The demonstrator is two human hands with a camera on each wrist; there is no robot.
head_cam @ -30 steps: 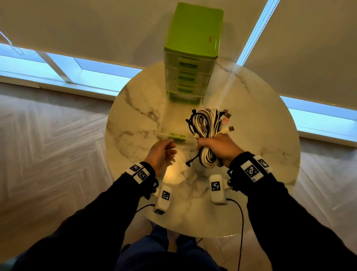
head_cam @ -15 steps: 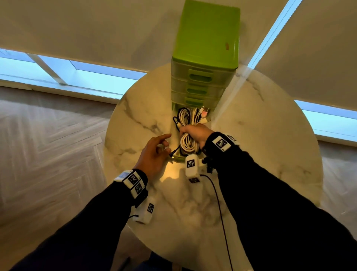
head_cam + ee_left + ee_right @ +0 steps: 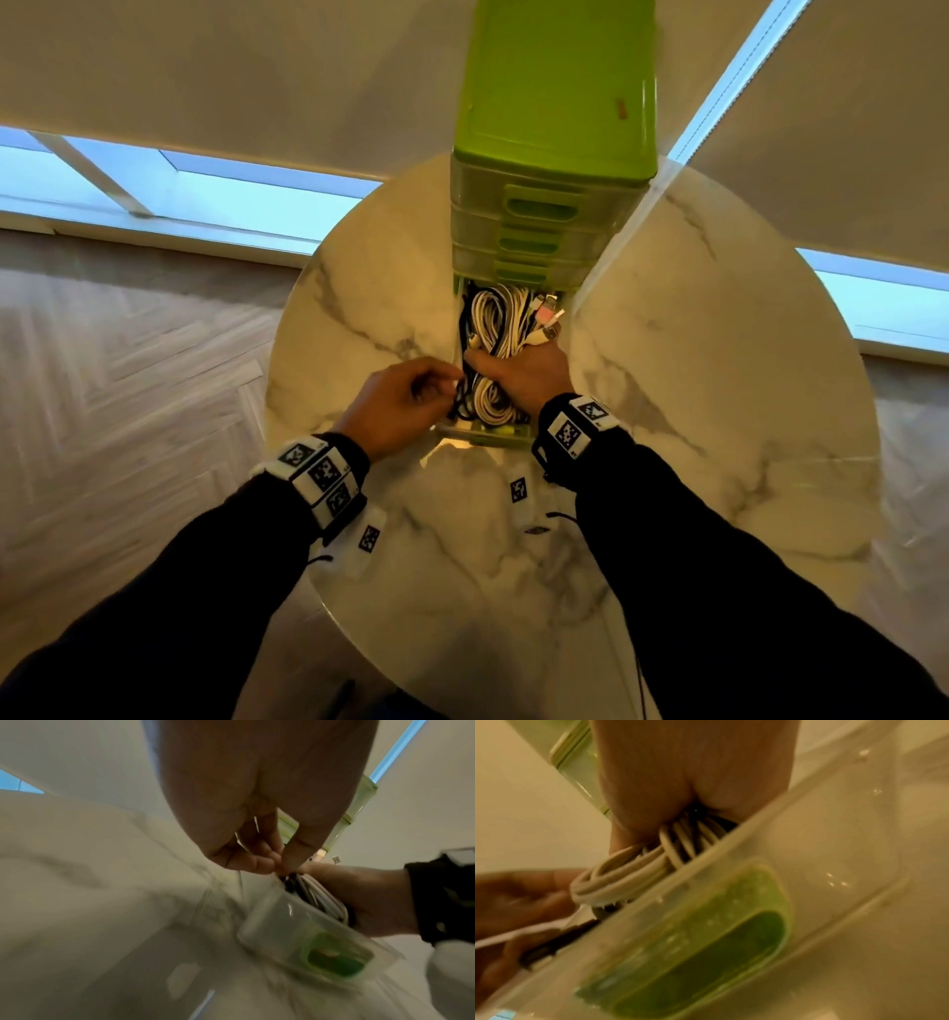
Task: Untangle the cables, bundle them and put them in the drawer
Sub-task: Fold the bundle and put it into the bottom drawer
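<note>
A bundle of white and black cables (image 3: 500,321) lies inside the pulled-out bottom drawer (image 3: 488,437) of the green drawer unit (image 3: 557,103). My right hand (image 3: 518,367) grips the bundle's middle and holds it down in the drawer; the coils (image 3: 628,874) show under its fingers above the clear drawer front (image 3: 731,923). My left hand (image 3: 411,395) is beside it on the left, its fingertips (image 3: 272,862) pinching a loose black cable end (image 3: 459,403) at the drawer's left rim. Plug ends (image 3: 547,318) stick out at the bundle's far right.
The drawer unit stands at the far side of a round marble table (image 3: 719,411). Its three upper drawers (image 3: 539,226) are closed. Wooden floor (image 3: 128,385) lies to the left, and low windows (image 3: 231,190) run behind the table.
My right hand carried the bundle from above the table forward and down into the open drawer. My left hand followed to the drawer's left rim and closed its fingertips on the loose cable end.
</note>
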